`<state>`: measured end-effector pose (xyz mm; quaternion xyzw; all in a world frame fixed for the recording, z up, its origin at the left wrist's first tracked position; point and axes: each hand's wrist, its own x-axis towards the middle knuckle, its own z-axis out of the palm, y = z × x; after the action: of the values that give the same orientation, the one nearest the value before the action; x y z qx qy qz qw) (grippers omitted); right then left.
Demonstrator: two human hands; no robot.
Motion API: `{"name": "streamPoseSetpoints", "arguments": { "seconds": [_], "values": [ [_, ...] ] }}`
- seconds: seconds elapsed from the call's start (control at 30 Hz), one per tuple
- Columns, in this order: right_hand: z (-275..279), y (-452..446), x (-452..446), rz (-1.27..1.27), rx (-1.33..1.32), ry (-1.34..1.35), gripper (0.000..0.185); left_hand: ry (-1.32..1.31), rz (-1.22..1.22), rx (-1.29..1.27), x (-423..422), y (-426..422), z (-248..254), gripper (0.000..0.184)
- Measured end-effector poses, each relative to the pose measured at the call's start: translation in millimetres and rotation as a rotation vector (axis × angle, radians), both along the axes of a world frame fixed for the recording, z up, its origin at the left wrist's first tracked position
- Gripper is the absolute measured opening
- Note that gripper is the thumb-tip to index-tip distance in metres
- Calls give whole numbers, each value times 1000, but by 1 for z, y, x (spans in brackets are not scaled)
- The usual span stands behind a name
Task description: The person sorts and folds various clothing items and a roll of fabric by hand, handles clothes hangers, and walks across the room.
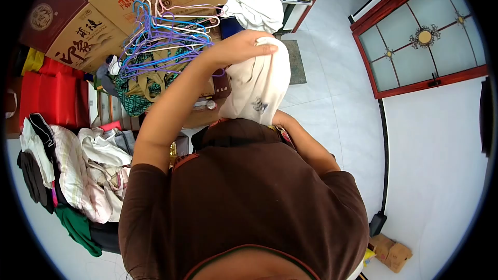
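Note:
A cream cloth (pixel 259 85) with a small dark print hangs in front of my body. My left hand (pixel 246 49) grips its top edge, thumb on the near side and the fingers mostly behind the fabric. Lower down, at the cloth's right edge, is my right hand (pixel 280 119); its fingers are hidden behind the cloth and my body, so its grip does not show. To the left of the cloth lies a pile of blue, purple and white hangers (pixel 171 46), on top of a green patterned bag (pixel 132 96).
Cardboard boxes (pixel 161 0) stand behind the hangers, with white fabric (pixel 254 0) beside them. Clothes (pixel 78 166) are heaped at the left below a red cushioned item (pixel 54 93). A red-framed glass door (pixel 423 36) is at the right.

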<state>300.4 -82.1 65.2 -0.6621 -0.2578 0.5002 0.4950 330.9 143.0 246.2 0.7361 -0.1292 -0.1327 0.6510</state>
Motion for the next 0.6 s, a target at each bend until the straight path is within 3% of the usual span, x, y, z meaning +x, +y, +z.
{"name": "streamPoseSetpoints", "arguments": {
  "seconds": [0.03,0.1,0.13,0.2,0.3,0.33,0.37,0.4,0.5,0.6],
  "values": [
    [-20,-1,1,-16,-1,153,56,-201,128,285,0,3,-19,43],
    [-17,-2,7,-62,55,215,50,-594,388,852,-2,11,-53,47],
    [-15,-2,10,-83,82,245,47,-605,319,733,-3,12,-78,51],
    [-15,-1,12,-142,117,355,42,-270,-36,460,-22,8,-90,51],
    [-9,0,20,-228,153,615,41,-294,-312,463,-49,0,-110,62],
    [-7,-2,25,-243,154,720,41,-245,-328,458,-57,-2,-115,73],
    [-23,-7,35,-172,86,618,49,-356,-252,543,-68,-13,-107,79],
    [19,5,20,-292,311,838,56,-438,-124,663,-83,-11,-97,84],
    [19,13,13,-395,409,976,54,-624,-60,624,-87,-7,-101,90],
    [6,19,4,-475,375,1099,51,-406,-166,682,-87,-10,-103,93]
  ]
}}
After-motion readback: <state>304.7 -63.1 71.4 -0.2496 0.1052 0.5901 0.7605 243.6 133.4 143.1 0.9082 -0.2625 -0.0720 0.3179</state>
